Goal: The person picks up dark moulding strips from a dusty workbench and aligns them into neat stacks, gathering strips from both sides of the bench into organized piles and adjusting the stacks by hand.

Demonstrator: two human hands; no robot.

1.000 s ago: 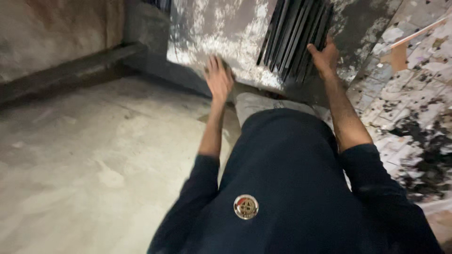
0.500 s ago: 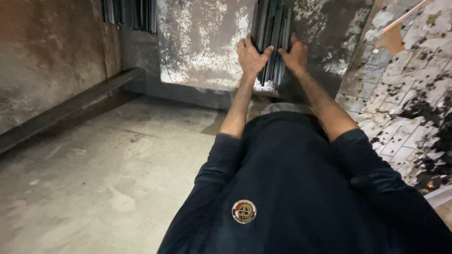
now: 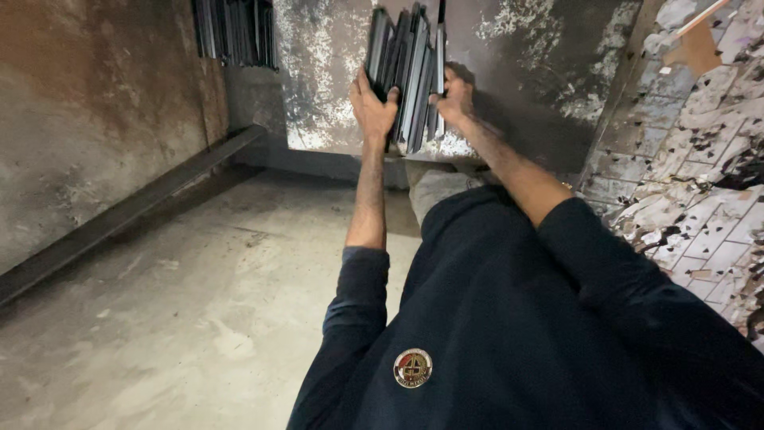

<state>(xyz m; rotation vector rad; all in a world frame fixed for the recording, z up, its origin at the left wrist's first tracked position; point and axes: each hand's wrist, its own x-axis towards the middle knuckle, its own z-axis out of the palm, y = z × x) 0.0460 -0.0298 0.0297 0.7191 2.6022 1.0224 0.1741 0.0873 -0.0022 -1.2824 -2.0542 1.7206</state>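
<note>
Between the two hands, held up at arm's length against a stained, flaking wall (image 3: 326,72), is a bundle of dark flat panels (image 3: 410,76) standing on edge, packed side by side like books. On the near side of that bundle the left hand (image 3: 372,103) has its grip closed on the panels, palm pressed flat to the outermost one and fingertips hooked over its edge. On the far side the right hand (image 3: 455,99) clamps the same bundle, fingers curled round the outer panels and thumb tucked in toward the middle, so both grips squeeze the stack from opposite sides. The panels tilt slightly, their tops leaning away from the left grip, and their lower ends hang just below the wrists. Under the grips is the person's dark long-sleeved top (image 3: 509,318), with a small round badge (image 3: 413,368) on its chest and both sleeves pushed up past the forearms. Well off to the left of the left grip, another set of similar dark panels (image 3: 235,32) leans in the corner, above a long dark beam (image 3: 127,215) that runs along the foot of the side wall. Beneath everything spreads a dusty concrete floor (image 3: 175,318). Right of the right grip, a wall of chipped, peeling tiles (image 3: 700,183) runs toward the camera.
</note>
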